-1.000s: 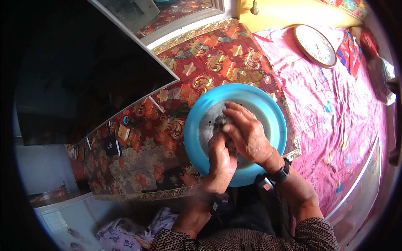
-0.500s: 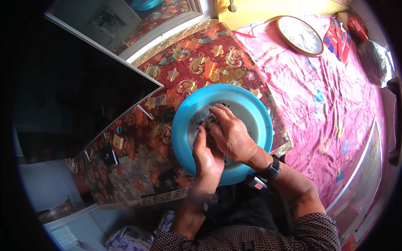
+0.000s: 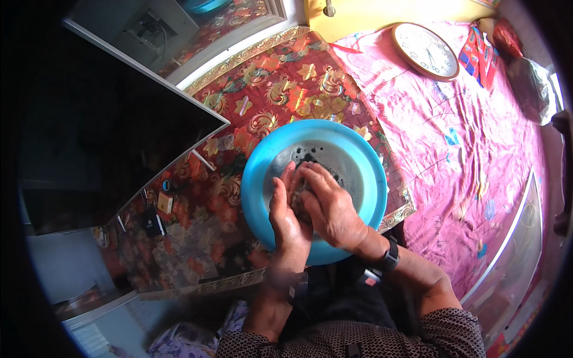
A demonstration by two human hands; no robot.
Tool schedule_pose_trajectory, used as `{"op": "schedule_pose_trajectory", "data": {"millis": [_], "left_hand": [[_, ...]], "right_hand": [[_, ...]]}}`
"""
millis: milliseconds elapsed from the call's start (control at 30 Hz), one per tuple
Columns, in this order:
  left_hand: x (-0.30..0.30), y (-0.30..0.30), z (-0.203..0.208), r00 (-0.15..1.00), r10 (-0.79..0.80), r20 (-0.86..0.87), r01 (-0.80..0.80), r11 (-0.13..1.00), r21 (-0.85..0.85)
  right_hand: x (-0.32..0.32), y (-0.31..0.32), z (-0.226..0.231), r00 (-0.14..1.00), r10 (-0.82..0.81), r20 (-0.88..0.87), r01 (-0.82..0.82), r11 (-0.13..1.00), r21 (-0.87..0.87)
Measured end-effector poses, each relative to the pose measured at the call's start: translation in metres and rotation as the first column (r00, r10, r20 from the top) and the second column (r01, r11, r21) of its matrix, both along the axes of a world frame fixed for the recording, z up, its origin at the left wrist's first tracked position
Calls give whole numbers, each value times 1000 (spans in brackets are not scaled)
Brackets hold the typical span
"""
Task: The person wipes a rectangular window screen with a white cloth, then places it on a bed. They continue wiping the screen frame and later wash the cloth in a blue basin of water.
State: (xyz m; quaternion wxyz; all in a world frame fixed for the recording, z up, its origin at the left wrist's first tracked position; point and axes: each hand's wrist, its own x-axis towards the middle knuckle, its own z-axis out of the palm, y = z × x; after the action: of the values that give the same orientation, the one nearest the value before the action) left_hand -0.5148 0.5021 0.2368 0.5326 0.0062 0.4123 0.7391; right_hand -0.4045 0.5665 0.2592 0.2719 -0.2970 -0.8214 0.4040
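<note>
While I look on remotely, a small, dark grey-brown lump sits between my hands, partly hidden: my left hand keeps its fingers nearly straight beside it, my right hand curves its fingers over it, grip firmness unclear, above a round blue basin of murky grey liquid.

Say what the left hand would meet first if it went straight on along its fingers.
Probably the blue basin's far inner wall, ahead of the left hand's fingertips; the hand's height is unclear, so it might touch the greyish contents first.
</note>
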Motion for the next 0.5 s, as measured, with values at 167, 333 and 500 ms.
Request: {"op": "schedule_pose_trajectory", "data": {"millis": [167,333,500], "left_hand": [[5,6,-3,982,-111,150,110,994,16],[22,-13,8,994,-110,17,110,994,2],[-6,-1,-7,998,-43,-51,46,998,53]], "right_hand": [[-9,-11,11,994,-55,-93,45,994,-101],[-12,19,4,991,-136,15,137,985,-108],[2,-19,15,998,-33,-55,27,994,-108]]}}
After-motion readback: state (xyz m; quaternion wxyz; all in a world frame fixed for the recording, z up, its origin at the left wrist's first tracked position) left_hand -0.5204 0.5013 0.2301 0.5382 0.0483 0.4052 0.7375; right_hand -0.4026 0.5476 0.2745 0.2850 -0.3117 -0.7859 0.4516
